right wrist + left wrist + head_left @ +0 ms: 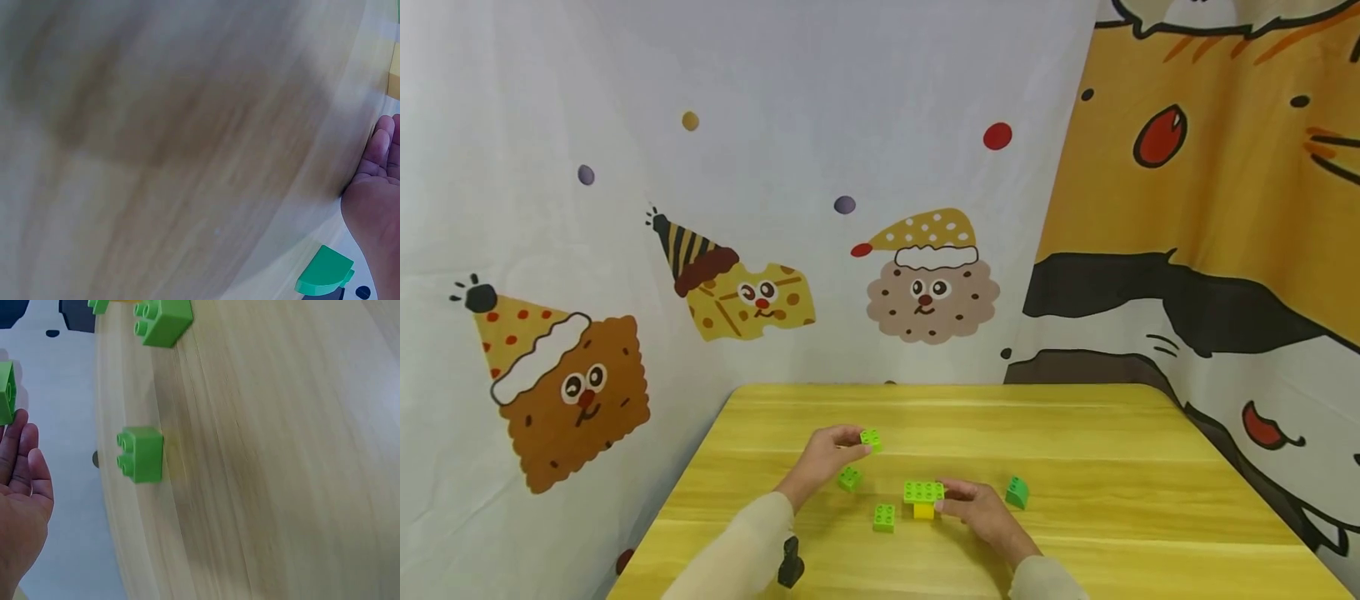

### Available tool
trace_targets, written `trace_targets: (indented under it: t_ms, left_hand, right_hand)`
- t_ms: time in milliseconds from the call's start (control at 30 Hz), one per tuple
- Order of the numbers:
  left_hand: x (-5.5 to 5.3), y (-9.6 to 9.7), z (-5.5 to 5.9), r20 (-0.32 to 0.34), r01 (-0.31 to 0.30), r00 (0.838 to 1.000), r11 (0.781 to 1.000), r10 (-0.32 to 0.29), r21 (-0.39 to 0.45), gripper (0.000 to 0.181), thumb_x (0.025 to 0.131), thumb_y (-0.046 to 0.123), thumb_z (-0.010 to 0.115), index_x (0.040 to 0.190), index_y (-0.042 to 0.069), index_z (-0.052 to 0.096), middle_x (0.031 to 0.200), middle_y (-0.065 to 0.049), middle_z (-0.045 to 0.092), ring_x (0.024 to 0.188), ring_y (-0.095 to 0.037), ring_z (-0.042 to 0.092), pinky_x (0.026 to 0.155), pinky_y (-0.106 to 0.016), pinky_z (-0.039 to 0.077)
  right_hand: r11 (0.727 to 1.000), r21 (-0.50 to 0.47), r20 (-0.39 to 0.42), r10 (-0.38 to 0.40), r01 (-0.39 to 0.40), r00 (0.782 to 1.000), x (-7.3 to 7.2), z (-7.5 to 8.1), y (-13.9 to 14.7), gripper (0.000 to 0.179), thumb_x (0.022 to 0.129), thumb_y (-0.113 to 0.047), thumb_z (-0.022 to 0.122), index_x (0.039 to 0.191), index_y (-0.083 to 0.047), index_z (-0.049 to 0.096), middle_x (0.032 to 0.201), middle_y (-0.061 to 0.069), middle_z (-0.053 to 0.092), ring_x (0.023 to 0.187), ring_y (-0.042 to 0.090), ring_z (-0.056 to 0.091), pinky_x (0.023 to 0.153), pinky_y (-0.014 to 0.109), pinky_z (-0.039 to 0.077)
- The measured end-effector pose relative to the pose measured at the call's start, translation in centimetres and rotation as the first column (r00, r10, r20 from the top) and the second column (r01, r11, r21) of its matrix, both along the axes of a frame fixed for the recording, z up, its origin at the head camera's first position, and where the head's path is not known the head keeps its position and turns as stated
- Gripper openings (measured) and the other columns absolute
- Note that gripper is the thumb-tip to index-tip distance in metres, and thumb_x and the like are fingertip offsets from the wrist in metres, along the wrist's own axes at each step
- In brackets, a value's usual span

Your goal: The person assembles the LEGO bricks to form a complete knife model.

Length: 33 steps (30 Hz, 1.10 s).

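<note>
My left hand point(829, 456) pinches a light green toy building brick point(870, 439) between thumb and fingers, raised over the table. In the left wrist view, the held brick point(6, 394) shows its hollow underside. My right hand point(979, 510) grips the right end of a long light green brick point(922, 491), which sits on top of a yellow brick point(923, 511). Two more light green bricks are on the table between the hands: one point(849, 478) below the left hand, another point(884, 517) left of the yellow brick. The right wrist view shows fingers point(378, 147) close by the yellow brick point(394, 75).
A dark green brick with a curved side point(1017, 492) stands to the right of my right hand. The wooden table point(1112, 450) runs back to a printed cloth point(925, 100) with cartoon figures. A black object point(791, 562) is at my left sleeve.
</note>
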<state>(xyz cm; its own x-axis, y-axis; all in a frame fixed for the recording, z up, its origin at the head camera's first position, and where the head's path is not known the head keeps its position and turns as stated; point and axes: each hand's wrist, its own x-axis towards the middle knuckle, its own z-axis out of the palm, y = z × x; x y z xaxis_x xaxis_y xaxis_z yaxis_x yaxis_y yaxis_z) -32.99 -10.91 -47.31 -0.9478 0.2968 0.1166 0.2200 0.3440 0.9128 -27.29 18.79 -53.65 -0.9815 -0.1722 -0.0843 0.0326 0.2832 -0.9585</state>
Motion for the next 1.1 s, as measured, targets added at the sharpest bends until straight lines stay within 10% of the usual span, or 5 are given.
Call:
trace_targets:
  t_ms: [1100]
  left_hand:
    - [0.1, 5.9, -2.0, -0.003, 0.096, 0.995, 0.994, -0.096, -0.046, 0.032, 0.09, 0.033, 0.076, 0.117, 0.016, 0.072, 0.111, 0.005, 0.067, 0.104, -0.019, 0.056, 0.088, -0.042, 0.045]
  right_hand:
    - [1.0, 0.025, 0.009, -0.018, 0.018, 1.0, -0.2, 0.2, -0.2, 0.054, 0.088, -0.035, 0.077, 0.133, -0.007, 0.064, 0.125, 0.014, 0.064, 0.115, 0.032, 0.058, 0.092, 0.049, 0.049]
